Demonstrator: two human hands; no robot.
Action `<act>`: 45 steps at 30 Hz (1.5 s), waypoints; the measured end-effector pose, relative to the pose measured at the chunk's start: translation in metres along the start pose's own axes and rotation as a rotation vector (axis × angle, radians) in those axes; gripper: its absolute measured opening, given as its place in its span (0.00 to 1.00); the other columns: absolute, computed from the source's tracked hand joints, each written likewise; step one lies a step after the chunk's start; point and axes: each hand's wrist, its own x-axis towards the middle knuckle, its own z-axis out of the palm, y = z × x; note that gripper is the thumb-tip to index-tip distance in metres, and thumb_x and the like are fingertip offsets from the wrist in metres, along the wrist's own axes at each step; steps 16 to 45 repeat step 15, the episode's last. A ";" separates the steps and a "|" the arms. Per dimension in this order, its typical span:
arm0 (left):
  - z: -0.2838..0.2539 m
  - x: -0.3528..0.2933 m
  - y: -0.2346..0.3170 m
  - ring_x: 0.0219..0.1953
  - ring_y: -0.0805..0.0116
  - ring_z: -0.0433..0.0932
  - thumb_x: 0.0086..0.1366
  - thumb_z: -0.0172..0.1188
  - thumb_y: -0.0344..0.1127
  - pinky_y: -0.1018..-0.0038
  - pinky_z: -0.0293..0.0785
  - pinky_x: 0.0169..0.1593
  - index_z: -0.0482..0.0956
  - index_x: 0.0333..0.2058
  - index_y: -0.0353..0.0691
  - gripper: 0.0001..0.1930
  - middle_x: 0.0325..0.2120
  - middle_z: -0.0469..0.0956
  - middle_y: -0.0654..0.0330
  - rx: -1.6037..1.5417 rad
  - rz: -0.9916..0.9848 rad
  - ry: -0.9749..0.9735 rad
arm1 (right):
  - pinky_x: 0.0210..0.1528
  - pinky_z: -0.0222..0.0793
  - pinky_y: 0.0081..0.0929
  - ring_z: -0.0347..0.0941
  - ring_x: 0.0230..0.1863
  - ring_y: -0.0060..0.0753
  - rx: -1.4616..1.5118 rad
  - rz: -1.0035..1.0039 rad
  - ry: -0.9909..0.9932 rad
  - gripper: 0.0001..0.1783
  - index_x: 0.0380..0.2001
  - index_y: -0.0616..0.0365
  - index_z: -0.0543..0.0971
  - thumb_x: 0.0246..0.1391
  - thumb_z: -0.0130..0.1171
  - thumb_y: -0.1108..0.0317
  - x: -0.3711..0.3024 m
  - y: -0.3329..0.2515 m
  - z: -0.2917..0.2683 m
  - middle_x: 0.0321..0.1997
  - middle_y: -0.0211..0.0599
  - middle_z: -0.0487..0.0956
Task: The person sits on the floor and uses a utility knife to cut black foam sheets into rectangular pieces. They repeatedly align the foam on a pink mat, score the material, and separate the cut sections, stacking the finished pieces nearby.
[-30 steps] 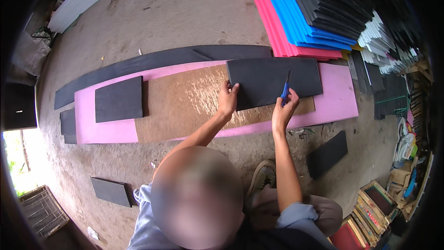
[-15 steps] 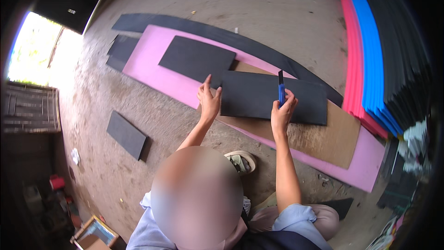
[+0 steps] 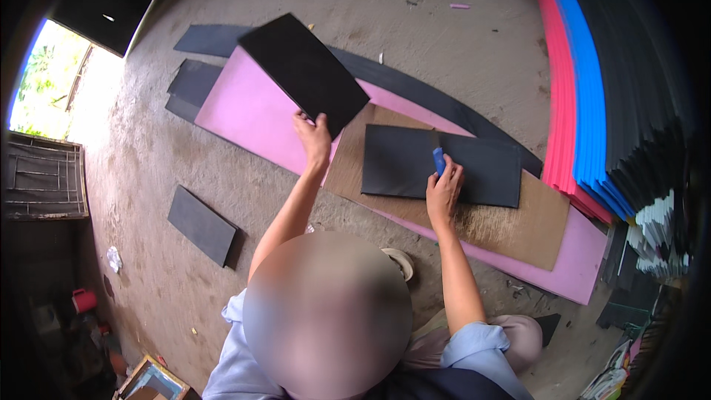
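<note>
A black rectangular foam sheet (image 3: 304,70) is raised and tilted above the pink foam sheet (image 3: 248,100), with my left hand (image 3: 314,135) closed on its near edge. My right hand (image 3: 445,187) grips a blue utility knife (image 3: 439,161) whose blade points away from me. Beneath that hand a second black foam sheet (image 3: 396,159) lies on a brown board (image 3: 537,215). The board rests on the pink sheet. Whether the blade touches the black surface I cannot tell.
A long dark curved strip (image 3: 415,89) lies along the pink sheet's far side. Another black piece (image 3: 201,225) is on the floor (image 3: 148,252) at left. Red, blue and black sheets (image 3: 592,104) stand stacked at right. A wooden-framed box (image 3: 152,379) sits at lower left.
My left hand has taken hold of the left black sheet and lifted it off the pink one. My right hand has lowered slightly, and the knife now tilts to the left.
</note>
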 end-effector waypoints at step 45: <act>0.039 -0.007 0.057 0.38 0.73 0.74 0.61 0.53 0.39 0.78 0.66 0.46 0.77 0.42 0.41 0.13 0.34 0.78 0.54 0.110 0.177 -1.096 | 0.46 0.63 0.36 0.69 0.42 0.41 0.054 0.466 0.205 0.20 0.49 0.66 0.65 0.52 0.47 0.72 -0.004 0.150 -0.059 0.43 0.48 0.67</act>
